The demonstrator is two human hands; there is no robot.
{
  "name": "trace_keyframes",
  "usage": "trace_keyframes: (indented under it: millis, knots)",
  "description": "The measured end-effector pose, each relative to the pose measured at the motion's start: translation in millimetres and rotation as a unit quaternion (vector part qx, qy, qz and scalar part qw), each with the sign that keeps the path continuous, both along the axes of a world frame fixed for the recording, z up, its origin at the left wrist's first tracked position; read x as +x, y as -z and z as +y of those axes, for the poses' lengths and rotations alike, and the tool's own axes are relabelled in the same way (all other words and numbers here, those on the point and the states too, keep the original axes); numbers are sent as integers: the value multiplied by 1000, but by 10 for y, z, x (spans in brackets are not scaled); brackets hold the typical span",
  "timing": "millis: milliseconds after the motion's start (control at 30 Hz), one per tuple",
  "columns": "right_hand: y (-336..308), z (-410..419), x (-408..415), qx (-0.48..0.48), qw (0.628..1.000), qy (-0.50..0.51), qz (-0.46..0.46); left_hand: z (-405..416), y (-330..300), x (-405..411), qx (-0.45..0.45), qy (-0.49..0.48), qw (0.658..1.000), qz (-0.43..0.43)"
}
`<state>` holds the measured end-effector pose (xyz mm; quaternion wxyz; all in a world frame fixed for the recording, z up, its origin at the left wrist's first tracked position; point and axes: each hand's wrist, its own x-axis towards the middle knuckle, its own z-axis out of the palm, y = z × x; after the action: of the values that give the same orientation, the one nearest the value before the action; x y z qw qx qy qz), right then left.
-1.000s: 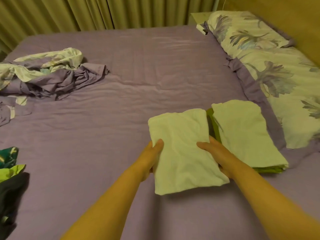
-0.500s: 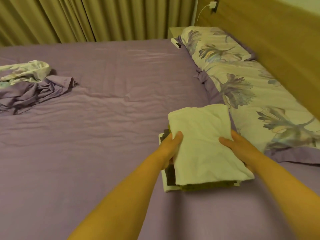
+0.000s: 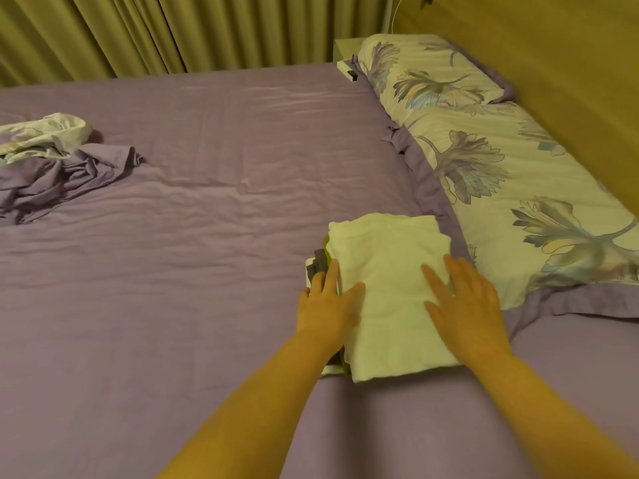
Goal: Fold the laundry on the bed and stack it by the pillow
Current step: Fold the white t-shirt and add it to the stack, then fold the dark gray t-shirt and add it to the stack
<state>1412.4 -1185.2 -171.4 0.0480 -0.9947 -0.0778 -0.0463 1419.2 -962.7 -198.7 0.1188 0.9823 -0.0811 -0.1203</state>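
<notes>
Far to the left of the left hand, at the edge of the view, a crumpled heap of purple and pale floral-print fabric (image 3: 52,164) lies unfolded on the bed with its smooth purple fitted sheet (image 3: 207,254). Behind the bed, well beyond both hands, pleated olive-green curtains (image 3: 155,29) hang along the wall. Nearer, the left hand (image 3: 326,307) rests with straight, relaxed fingers on the left edge of the folded cream-white towel (image 3: 387,281); its thumb lies on the towel's top and its fingers reach over the side, gripping nothing. This towel is the top layer of a stack of folded laundry (image 3: 320,267); just beside the left hand's fingertips, grey, white and lime-green edges of the lower pieces show beneath it. The right hand (image 3: 463,305) lies flat on the right half of the towel, palm down, fingers spread and straight, pressing rather than holding. Immediately right of the right hand, the stack touches or nearly touches the purple border of the long cream pillow printed with purple flowers (image 3: 511,188). Beyond this pillow, against a wooden headboard (image 3: 553,63), lies a second pillow in the same print (image 3: 425,70).
</notes>
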Motion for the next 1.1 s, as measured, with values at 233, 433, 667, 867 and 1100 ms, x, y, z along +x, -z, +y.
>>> trace_keyframes:
  millis: [233,433,667,867,1100]
  knots:
    - [204,67,-48,-141,962,67,225,-95,-31,28,46,-76,986,144]
    - [122,495,-171,-183,965,43,185,-86,-184,-386,11,-92,990,106]
    - [-5,1212,-528,-112,973,-8,201,654,-443,-848,20,-111,988,105]
    - [-116,2037,-764,-92,974,-99,182,1454,-427,-1205,26,-139,984,103]
    - [-241,3093,-1116,-99,958,-171,209,2508,-543,-1855,26,-201,971,125]
